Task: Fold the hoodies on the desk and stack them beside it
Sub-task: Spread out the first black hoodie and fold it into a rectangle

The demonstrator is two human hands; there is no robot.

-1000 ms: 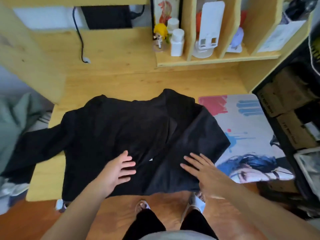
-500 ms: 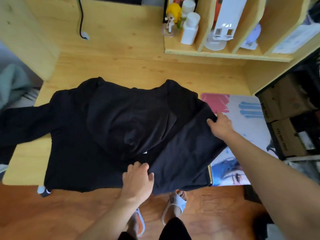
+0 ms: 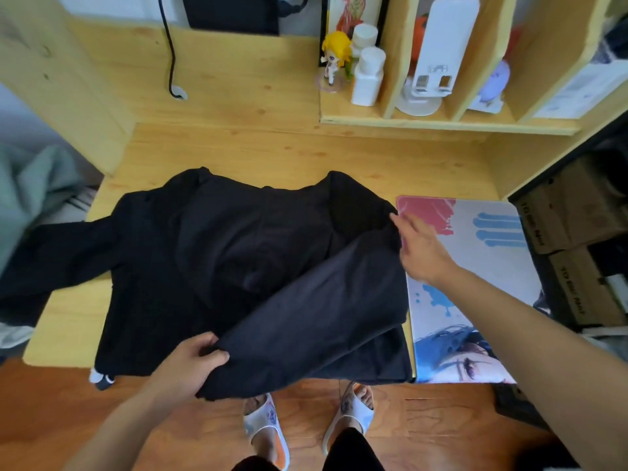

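A black hoodie (image 3: 217, 253) lies spread across the wooden desk (image 3: 292, 154), its right side folded inward as a dark flap. One sleeve hangs off the desk's left edge. My left hand (image 3: 190, 363) grips the near hem of the folded flap at the desk's front edge. My right hand (image 3: 419, 248) is at the hoodie's right shoulder edge, fingers extended and slightly blurred, touching the fabric without a clear grip.
A printed desk mat (image 3: 475, 277) covers the desk's right part. A shelf unit (image 3: 441, 120) at the back right holds white bottles (image 3: 368, 76) and a small figurine (image 3: 334, 57). Grey-green cloth (image 3: 30, 195) lies left of the desk. Cardboard boxes (image 3: 577, 239) stand at right.
My left hand has taken hold of the near hem and lifted it a little. My right hand, curled on the right shoulder edge before, now has its fingers extended there.
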